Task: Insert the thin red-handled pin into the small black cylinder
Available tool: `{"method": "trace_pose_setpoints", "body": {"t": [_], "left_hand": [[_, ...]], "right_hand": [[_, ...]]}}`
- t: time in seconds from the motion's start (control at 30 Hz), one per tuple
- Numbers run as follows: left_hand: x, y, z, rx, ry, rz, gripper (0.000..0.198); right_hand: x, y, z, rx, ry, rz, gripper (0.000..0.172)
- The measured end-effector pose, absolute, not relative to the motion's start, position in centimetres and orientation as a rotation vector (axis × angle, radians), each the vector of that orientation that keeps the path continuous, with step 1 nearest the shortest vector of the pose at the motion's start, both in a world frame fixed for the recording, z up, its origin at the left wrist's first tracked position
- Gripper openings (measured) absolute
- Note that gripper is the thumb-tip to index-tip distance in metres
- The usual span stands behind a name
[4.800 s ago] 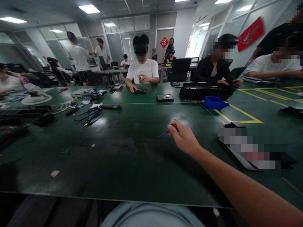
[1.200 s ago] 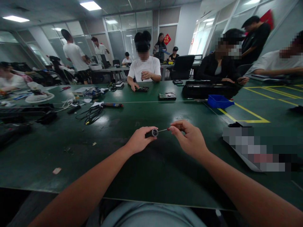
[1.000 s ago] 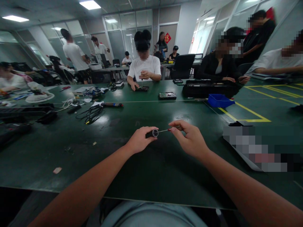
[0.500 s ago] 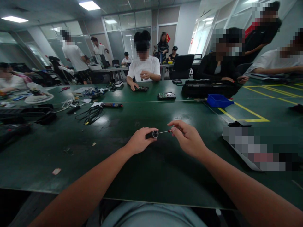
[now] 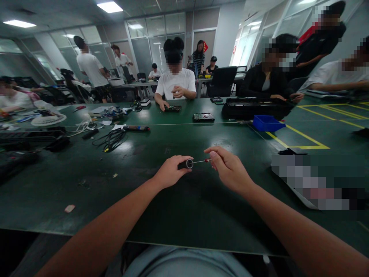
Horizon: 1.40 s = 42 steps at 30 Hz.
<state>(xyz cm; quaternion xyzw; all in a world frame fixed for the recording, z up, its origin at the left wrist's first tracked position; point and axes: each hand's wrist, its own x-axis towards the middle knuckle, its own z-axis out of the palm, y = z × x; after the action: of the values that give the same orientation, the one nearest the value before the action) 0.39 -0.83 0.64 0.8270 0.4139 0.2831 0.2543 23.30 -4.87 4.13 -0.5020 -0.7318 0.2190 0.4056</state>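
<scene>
L hand (image 5: pixel 170 173) gripping a blk tube (image 5: pixel 182 165), pale-ringed end showing. R hand (image 5: pixel 229 169) pinching a red-handled screwdriver (image 5: pixel 207 160), thin shaft aimed at tube's ringed end; hard to tell if tip's inside. Both up over green bench (image 5: pixel 173 219), approx. mid. Blue tray (image 5: pixel 268 123) beyond, to R; blk cable (image 5: pixel 108 141) L.

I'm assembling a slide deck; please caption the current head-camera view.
Over a green table, the left hand holds a black cylinder; the right hand points a slim-shafted tool at its end.

Single head-worn view, facing forward and down; left hand (image 5: pixel 169 171), right hand (image 5: pixel 231 169) near, glass partitions (image 5: pixel 155 30) far.
</scene>
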Motion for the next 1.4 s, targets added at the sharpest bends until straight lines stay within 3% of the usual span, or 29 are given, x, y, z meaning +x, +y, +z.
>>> {"method": "trace_pose_setpoints", "body": {"t": [0.27,0.77,1.4], "left_hand": [[0.6,-0.9,0.7,2.216,1.152,0.769,0.039],[0.5,-0.8,0.7,2.207,1.081,0.895,0.039],[0.5,-0.9,1.0,2.282,1.155,0.787,0.041]], "right_hand": [[23.0,-4.8,3.5,-1.151,-1.671,0.624,0.019],[23.0,-2.5,2.4,-0.970,-0.911,1.370,0.031],[22.5,-4.7,3.3,-1.152,-1.575,0.569,0.021]]}}
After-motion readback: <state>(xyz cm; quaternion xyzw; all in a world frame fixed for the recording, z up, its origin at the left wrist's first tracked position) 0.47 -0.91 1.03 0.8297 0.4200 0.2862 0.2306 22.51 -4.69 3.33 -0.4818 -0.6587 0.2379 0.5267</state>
